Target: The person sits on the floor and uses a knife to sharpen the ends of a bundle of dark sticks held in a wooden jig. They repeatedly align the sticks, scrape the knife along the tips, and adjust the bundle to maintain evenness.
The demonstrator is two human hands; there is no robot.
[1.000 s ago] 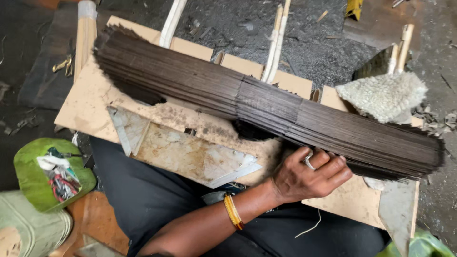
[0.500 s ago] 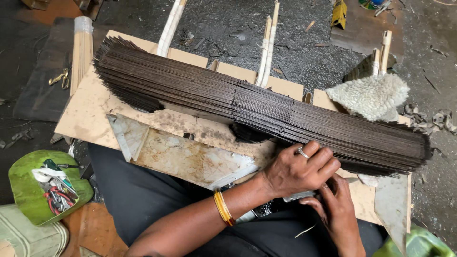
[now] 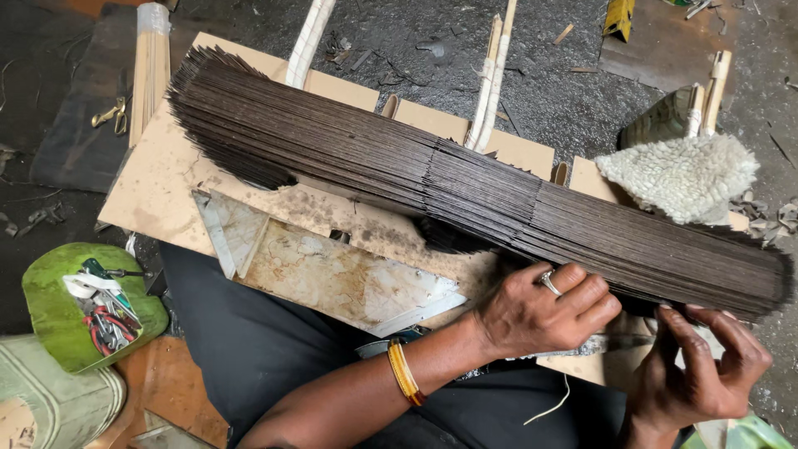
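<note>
A long bundle of thin dark brown strips (image 3: 465, 179) lies slanted across a cardboard board (image 3: 158, 187) on my lap. My left hand (image 3: 540, 314), with a ring and an orange bangle on the wrist, curls its fingers against the bundle's lower edge right of the middle. My right hand (image 3: 702, 370) is at the lower right with its fingers apart, the fingertips touching the underside of the bundle's right end. A grey metal strip (image 3: 619, 342) shows between the two hands; I cannot tell which hand holds it.
A stained pale panel (image 3: 332, 270) lies on the board under the bundle. A white woolly pad (image 3: 682, 175) sits at the right. Pale sticks (image 3: 490, 75) lie on the dark ground behind. A green dish of small tools (image 3: 87, 303) stands at the left.
My right hand has come into view from the lower right and reached the bundle's right end. My left hand stays curled on the bundle's lower edge.
</note>
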